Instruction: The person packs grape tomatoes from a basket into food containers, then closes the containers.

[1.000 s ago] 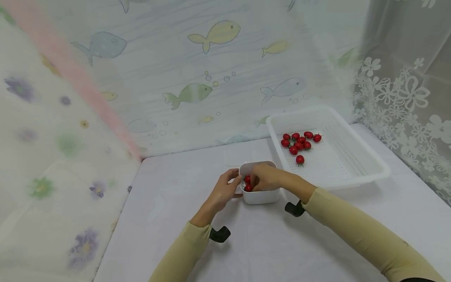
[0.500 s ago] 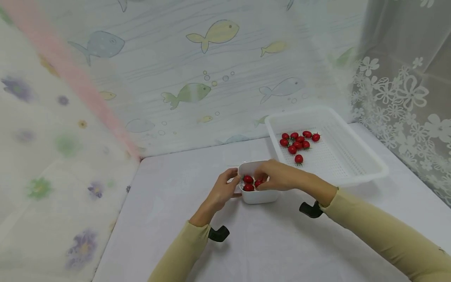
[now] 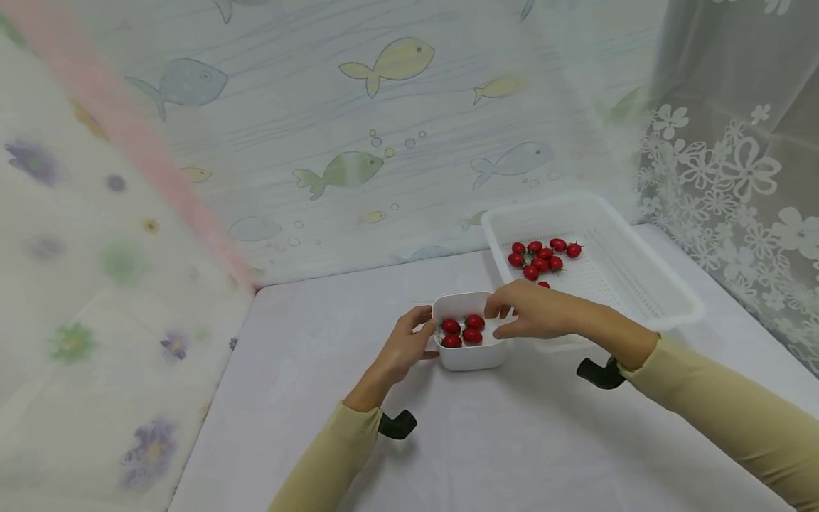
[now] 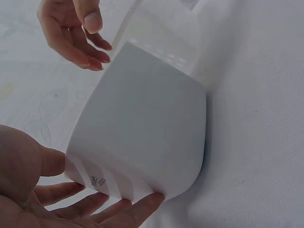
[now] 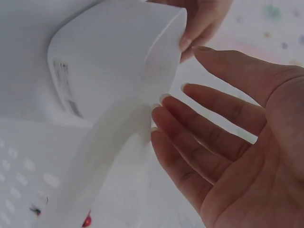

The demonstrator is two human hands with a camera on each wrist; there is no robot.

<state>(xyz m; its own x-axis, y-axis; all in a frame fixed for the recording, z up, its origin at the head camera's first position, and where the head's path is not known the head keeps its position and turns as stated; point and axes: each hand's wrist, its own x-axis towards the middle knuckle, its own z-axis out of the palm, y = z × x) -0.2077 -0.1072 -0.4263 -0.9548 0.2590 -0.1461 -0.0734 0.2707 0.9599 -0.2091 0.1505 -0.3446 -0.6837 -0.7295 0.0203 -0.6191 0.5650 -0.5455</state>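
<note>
A small white box (image 3: 475,359) stands on the white tabletop with several red cherry tomatoes (image 3: 472,336) inside it. My left hand (image 3: 409,340) steadies the box at its left end. In the left wrist view its fingers (image 4: 137,209) lie along the outer end wall and the thumb meets the rim at the corner. At the box's right end, my right hand (image 3: 540,313) hovers over the rim, its fingers loosely bent and nothing between thumb and fingertips. The right wrist view shows these fingers (image 5: 190,137) apart, with a bare palm.
A large white perforated basket (image 3: 665,284) stands behind and to the right of the box. More cherry tomatoes (image 3: 540,263) lie in its left part; my right hand partly covers one. Patterned fabric (image 3: 358,235) hangs along the table's back and left edges, lace curtain (image 3: 742,199) at right.
My right hand let go of a tomato inside the box, then drew up and right to the rim beside the basket. More tomatoes now show in the box. The left hand stayed in place.
</note>
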